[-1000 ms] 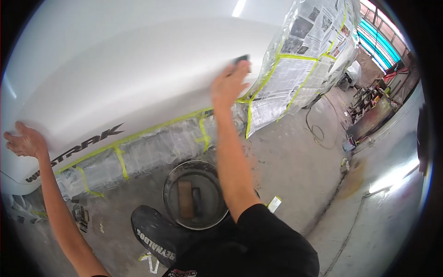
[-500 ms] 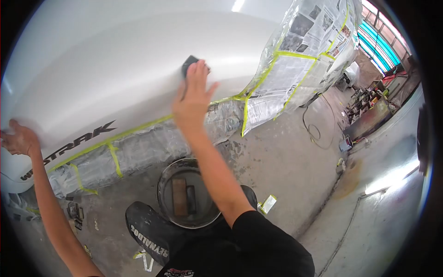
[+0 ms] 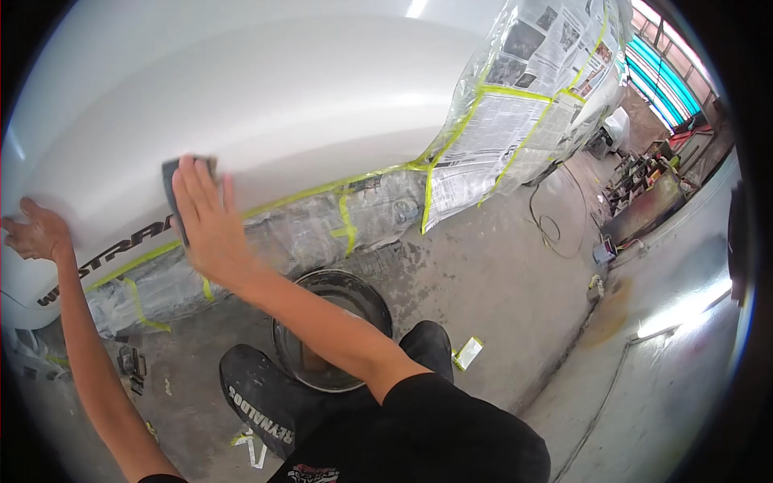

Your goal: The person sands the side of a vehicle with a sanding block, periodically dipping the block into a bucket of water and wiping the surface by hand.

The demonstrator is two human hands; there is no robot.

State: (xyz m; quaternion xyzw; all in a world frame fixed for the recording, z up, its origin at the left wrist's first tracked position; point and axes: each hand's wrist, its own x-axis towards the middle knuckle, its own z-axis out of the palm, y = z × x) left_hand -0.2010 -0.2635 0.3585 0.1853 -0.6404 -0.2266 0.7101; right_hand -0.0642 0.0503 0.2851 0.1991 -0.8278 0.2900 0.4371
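My right hand [image 3: 211, 229] presses a dark sanding block [image 3: 171, 179] flat against the pale, glossy car panel [image 3: 322, 88]. The fingers lie over the block, so only its edges show. At the far left, my left hand [image 3: 42, 232] rests on the same panel with its fingers apart, holding nothing. Between the hands runs dark lettering [image 3: 121, 251] along the panel's lower part, partly covered by my right hand and the block. Below it, yellow-green masking tape [image 3: 302, 193] borders plastic sheeting [image 3: 282, 229].
A round dark tub of water [image 3: 386, 310] stands between my legs, partly behind my right forearm. Newspaper masking [image 3: 475, 149] covers the vehicle's right portion. A hose [image 3: 547, 229] loops over the concrete floor. Scraps of tape [image 3: 469, 352] lie near my feet.
My right hand has swept left and down along the panel with the sanding block, reaching the lettering. My forearm now crosses the tub. The left hand stays in nearly the same place.
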